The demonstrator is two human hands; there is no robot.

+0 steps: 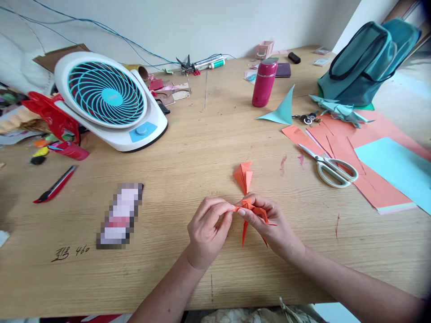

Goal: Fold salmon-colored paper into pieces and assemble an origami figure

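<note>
The left hand (209, 228) pinches one end of the folded paper (243, 176); the right hand (276, 228), just beside, grasps its body. Beyond the right hand, rightward, scissors (325, 160) lie partly over paper sheets (370, 179); beyond the left hand, leftward, stands a fan (112, 97).

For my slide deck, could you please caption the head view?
Left hand and right hand hold a folded orange paper figure over a wooden table, scissors at right.
</note>
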